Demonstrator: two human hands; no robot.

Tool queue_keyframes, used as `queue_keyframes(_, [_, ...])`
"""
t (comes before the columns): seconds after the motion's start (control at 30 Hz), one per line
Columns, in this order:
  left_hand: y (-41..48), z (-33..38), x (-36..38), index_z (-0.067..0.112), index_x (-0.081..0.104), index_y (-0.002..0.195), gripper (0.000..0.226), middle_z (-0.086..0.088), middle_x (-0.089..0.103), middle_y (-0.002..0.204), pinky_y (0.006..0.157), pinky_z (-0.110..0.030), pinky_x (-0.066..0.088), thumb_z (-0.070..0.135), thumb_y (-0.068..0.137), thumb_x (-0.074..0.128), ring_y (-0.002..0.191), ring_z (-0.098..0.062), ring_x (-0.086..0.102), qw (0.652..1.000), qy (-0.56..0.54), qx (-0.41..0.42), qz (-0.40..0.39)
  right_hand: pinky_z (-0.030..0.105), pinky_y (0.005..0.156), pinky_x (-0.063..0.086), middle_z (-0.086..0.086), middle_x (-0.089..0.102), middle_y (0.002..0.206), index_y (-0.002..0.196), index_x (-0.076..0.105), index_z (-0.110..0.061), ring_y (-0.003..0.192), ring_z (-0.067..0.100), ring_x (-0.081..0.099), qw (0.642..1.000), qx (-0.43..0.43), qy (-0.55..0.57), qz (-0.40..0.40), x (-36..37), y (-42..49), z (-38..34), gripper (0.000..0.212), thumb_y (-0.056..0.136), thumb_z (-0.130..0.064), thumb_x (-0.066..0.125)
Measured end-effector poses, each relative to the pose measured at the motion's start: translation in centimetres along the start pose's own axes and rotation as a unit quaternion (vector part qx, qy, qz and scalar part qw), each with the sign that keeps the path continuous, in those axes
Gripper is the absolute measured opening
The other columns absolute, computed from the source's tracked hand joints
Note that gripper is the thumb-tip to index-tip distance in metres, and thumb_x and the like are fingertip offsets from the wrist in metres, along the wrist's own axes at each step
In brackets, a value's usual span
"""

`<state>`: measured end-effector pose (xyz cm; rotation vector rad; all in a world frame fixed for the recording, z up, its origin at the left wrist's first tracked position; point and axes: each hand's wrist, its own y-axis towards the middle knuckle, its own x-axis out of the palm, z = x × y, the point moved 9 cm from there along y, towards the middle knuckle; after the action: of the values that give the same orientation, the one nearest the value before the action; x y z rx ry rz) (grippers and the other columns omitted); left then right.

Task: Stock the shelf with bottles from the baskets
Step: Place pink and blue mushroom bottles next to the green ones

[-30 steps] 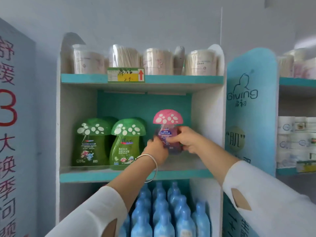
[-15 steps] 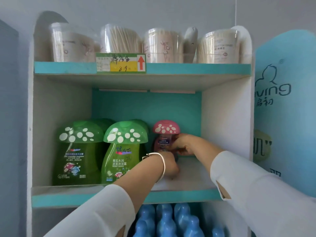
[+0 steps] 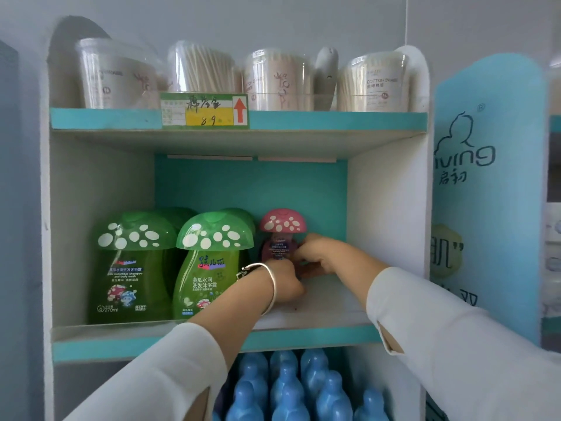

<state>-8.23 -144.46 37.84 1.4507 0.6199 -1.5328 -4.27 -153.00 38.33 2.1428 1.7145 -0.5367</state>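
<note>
A pale grey wall fills the far side. A light-blue logo panel stands at the right.

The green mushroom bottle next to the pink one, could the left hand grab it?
Probably yes. The left hand sits right beside that green mushroom bottle with nothing between them, though it is busy holding the pink mushroom bottle.
</note>
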Motion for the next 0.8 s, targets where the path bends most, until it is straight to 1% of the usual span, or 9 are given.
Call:
queue_keyframes(0.07, [-0.4,0.3,-0.6,0.009,0.056,0.122,0.039,-0.013,0.059,0.121,0.089,-0.028,0.045,0.031,0.09,0.051,0.11,-0.028,0.057,1.0,-0.02,-0.002,0.023,0.036,0.061,0.055,0.013,0.057,0.076,0.085,0.052,-0.005,0.058,0.021,0.057,1.0,0.0,-0.009,0.017,-0.7,-1.4,-0.1,0.01,0.087,0.001,0.06])
queue_keyframes(0.13, [-1.3,0.6,-1.3,0.007,0.058,0.115,0.034,-0.013,0.06,0.118,0.083,-0.026,0.042,0.028,0.09,0.05,0.108,-0.028,0.057,0.998,-0.043,0.0,0.051,0.029,0.056,0.05,0.01,0.052,0.076,0.093,0.055,-0.007,0.062,0.019,0.053,0.999,-0.017,-0.026,0.04,-1.5,-2.8,-0.3,0.01,0.086,-0.004,0.062])
queue_keyframes(0.23, [-3.1,1.2,-2.2,0.011,0.06,0.113,0.031,-0.009,0.062,0.114,0.078,-0.024,0.041,0.027,0.088,0.049,0.102,-0.027,0.059,0.996,-0.052,0.0,0.078,0.03,0.067,0.046,0.009,0.051,0.092,0.11,0.062,-0.005,0.083,0.022,0.049,0.994,-0.062,-0.033,0.078,-3.0,-5.2,-0.7,0.023,0.088,-0.01,0.062])
queue_keyframes(0.37, [-5.9,2.4,-3.8,0.01,0.059,0.11,0.026,-0.012,0.062,0.114,0.079,-0.026,0.041,0.022,0.089,0.049,0.104,-0.03,0.058,0.991,-0.077,-0.003,0.11,0.031,0.077,0.047,0.002,0.058,0.091,0.109,0.066,-0.008,0.088,0.019,0.053,0.975,-0.153,-0.088,0.135,-5.5,-9.5,-1.5,0.022,0.088,-0.013,0.062])
queue_keyframes(0.43, [-7.5,3.4,-4.4,0.011,0.059,0.108,0.023,-0.012,0.062,0.114,0.081,-0.025,0.042,0.02,0.089,0.05,0.104,-0.03,0.058,0.985,-0.099,0.002,0.139,0.027,0.086,0.045,0.006,0.066,0.101,0.109,0.068,-0.008,0.096,0.022,0.06,0.958,-0.185,-0.128,0.176,-6.9,-12.4,-1.7,0.023,0.088,-0.012,0.061])
queue_keyframes(0.5, [-9.4,5.1,-4.5,0.013,0.059,0.109,0.023,-0.011,0.064,0.112,0.087,-0.029,0.046,0.018,0.088,0.051,0.104,-0.029,0.059,0.979,-0.123,0.016,0.163,0.023,0.089,0.044,0.004,0.069,0.108,0.106,0.07,-0.012,0.102,0.02,0.062,0.946,-0.204,-0.136,0.212,-8.4,-15.5,-1.1,0.021,0.088,-0.012,0.06])
queue_keyframes(0.63, [-13.4,10.4,-3.0,0.014,0.058,0.108,0.022,-0.008,0.066,0.101,0.085,-0.032,0.047,0.017,0.088,0.051,0.099,-0.028,0.06,0.968,-0.167,0.063,0.177,0.019,0.077,0.043,0.001,0.068,0.096,0.103,0.07,-0.015,0.087,0.013,0.059,0.94,-0.212,-0.095,0.248,-10.8,-21.7,2.5,0.021,0.089,-0.009,0.056])
queue_keyframes(0.7, [-15.0,13.5,-0.8,0.014,0.058,0.106,0.02,-0.008,0.066,0.097,0.082,-0.031,0.047,0.017,0.088,0.052,0.096,-0.029,0.06,0.965,-0.182,0.092,0.163,0.02,0.079,0.045,-0.004,0.065,0.09,0.102,0.069,-0.018,0.085,0.01,0.057,0.944,-0.198,-0.091,0.249,-11.6,-24.3,5.6,0.021,0.09,-0.01,0.055])
queue_keyframes(0.8, [-17.1,18.2,3.8,0.016,0.06,0.106,0.02,-0.01,0.066,0.099,0.083,-0.034,0.049,0.017,0.088,0.05,0.096,-0.031,0.06,0.963,-0.208,0.121,0.119,0.024,0.086,0.049,-0.003,0.069,0.095,0.099,0.07,-0.018,0.086,0.013,0.06,0.948,-0.158,-0.12,0.248,-12.7,-27.4,11.3,0.02,0.09,-0.01,0.055])
